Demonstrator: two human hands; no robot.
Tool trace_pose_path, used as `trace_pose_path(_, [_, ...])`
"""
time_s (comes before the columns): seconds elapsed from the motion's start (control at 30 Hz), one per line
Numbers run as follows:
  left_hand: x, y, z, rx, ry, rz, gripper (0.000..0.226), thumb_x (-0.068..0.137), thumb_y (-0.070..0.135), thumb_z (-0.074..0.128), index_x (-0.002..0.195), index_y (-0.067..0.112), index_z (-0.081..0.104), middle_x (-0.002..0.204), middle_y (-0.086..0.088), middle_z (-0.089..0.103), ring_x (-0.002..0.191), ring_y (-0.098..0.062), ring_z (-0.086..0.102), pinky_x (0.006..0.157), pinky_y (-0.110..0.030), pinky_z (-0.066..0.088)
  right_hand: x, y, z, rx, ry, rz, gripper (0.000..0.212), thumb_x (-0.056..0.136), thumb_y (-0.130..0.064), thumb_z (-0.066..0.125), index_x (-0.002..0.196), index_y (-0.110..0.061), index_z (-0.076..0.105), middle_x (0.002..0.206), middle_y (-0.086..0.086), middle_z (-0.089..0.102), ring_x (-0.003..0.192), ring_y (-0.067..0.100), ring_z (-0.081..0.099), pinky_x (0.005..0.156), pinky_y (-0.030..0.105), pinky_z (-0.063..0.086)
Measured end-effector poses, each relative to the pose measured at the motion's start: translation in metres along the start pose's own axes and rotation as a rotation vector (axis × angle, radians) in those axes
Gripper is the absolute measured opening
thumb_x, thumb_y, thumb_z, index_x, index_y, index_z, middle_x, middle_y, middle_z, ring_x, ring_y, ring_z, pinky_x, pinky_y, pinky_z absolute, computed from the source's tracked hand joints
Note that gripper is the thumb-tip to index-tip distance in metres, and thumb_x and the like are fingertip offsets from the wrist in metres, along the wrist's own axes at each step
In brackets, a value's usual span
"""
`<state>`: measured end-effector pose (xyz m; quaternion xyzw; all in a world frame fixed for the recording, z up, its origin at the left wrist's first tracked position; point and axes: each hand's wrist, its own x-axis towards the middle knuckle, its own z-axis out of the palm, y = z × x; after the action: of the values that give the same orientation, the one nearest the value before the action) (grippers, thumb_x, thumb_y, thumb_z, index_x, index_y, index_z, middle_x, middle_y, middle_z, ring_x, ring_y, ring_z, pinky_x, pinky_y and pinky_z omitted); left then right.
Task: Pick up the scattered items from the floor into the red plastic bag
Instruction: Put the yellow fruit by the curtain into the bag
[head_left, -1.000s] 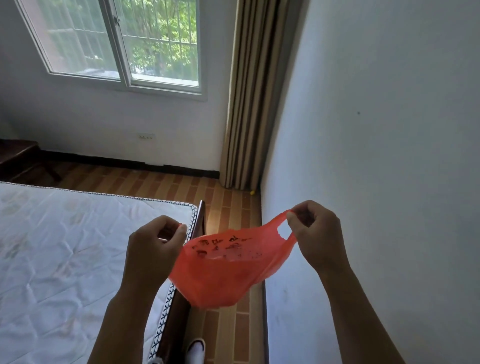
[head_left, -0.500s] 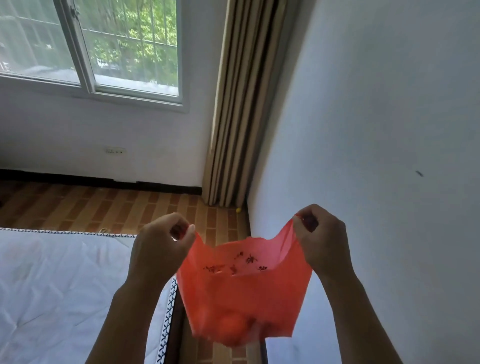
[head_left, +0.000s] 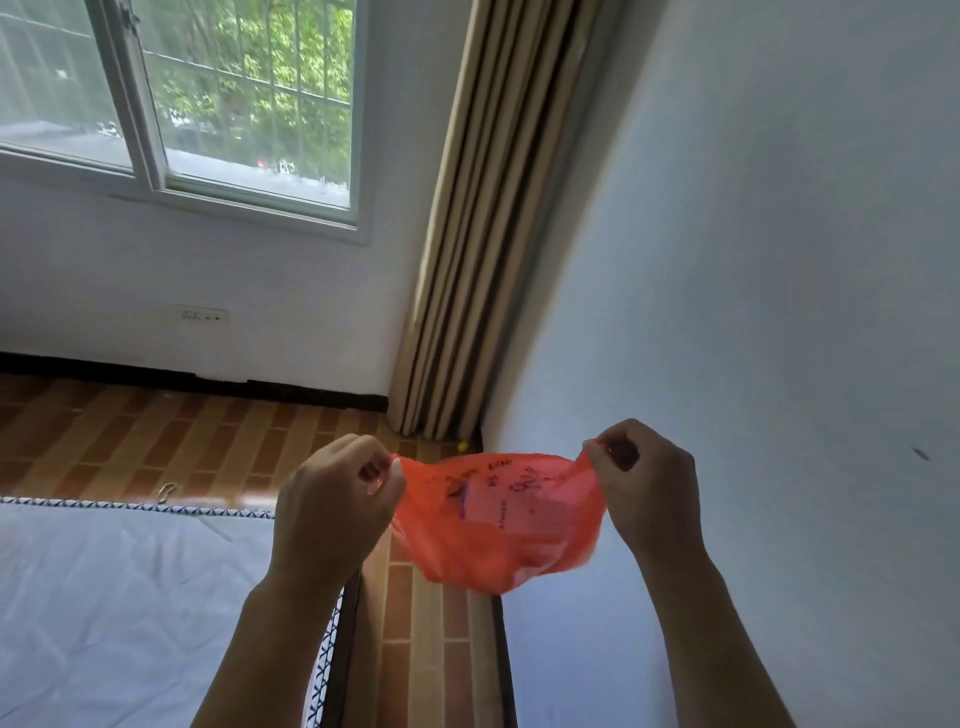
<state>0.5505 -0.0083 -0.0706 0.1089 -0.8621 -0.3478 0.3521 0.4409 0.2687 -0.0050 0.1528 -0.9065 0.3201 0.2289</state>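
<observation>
— Step in hand? Where's everything?
— Bag-opening: red plastic bag (head_left: 498, 525) at lower centre, stretched between left hand (head_left: 332, 499) and right hand (head_left: 644, 483), each pinched shut on a handle.
— Next?
— Probably lowering toward the floor (head_left: 156, 431); tiny yellow item (head_left: 462, 446) by the curtain (head_left: 483, 234).
— Versus half a second ago?
— Hung deeper then; now bunched, pulled wider.

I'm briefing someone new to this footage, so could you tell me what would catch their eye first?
The red bag, stretched between the left hand and the right hand in the lower middle, stands out first. Behind it, a beige curtain hangs in the corner beside a bright window at upper left. A white mattress fills the lower left.
</observation>
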Motion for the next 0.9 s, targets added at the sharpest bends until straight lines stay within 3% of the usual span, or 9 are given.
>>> trace_pose_path(0.33, [0.051, -0.038, 0.013, 0.142, 0.145, -0.022, 0.019, 0.084, 0.014, 0.076, 0.074, 0.020, 0.061, 0.071, 0.010, 0.059, 0.064, -0.014, 0.059, 0.058, -0.037, 0.052, 0.077, 0.004, 0.091, 0.040, -0.116, -0.090, 0.025, 0.082, -0.021, 0.082, 0.068, -0.021, 0.062, 0.056, -0.010, 0.060, 0.056, 0.015, 0.061, 0.059, 0.037, 0.055])
trace_pose_path(0.5, [0.103, -0.044, 0.050, 0.173, 0.140, -0.044, 0.020, 0.085, 0.016, 0.075, 0.074, 0.023, 0.059, 0.072, 0.014, 0.057, 0.066, -0.011, 0.059, 0.060, -0.036, 0.053, 0.146, 0.022, 0.124, 0.118, -0.129, -0.126, 0.029, 0.081, -0.017, 0.083, 0.065, -0.024, 0.060, 0.053, -0.014, 0.057, 0.053, 0.005, 0.058, 0.052, 0.024, 0.045])
trace_pose_path(0.6, [0.134, -0.049, 0.076, 0.241, 0.099, -0.034, 0.017, 0.084, 0.022, 0.071, 0.074, 0.023, 0.057, 0.072, 0.013, 0.056, 0.067, -0.010, 0.058, 0.059, -0.038, 0.054, 0.186, 0.040, 0.143, 0.135, -0.144, -0.108, 0.030, 0.079, -0.019, 0.084, 0.065, -0.025, 0.059, 0.055, -0.014, 0.058, 0.054, 0.006, 0.058, 0.053, 0.025, 0.043])
trace_pose_path(0.9, [0.189, -0.069, 0.124, 0.363, 0.076, -0.075, 0.015, 0.082, 0.022, 0.070, 0.072, 0.021, 0.059, 0.071, 0.012, 0.057, 0.066, -0.011, 0.057, 0.056, -0.037, 0.054, 0.248, 0.068, 0.234, 0.217, -0.332, -0.133, 0.023, 0.081, -0.022, 0.084, 0.072, -0.027, 0.063, 0.063, -0.017, 0.063, 0.062, 0.002, 0.063, 0.059, 0.033, 0.057])
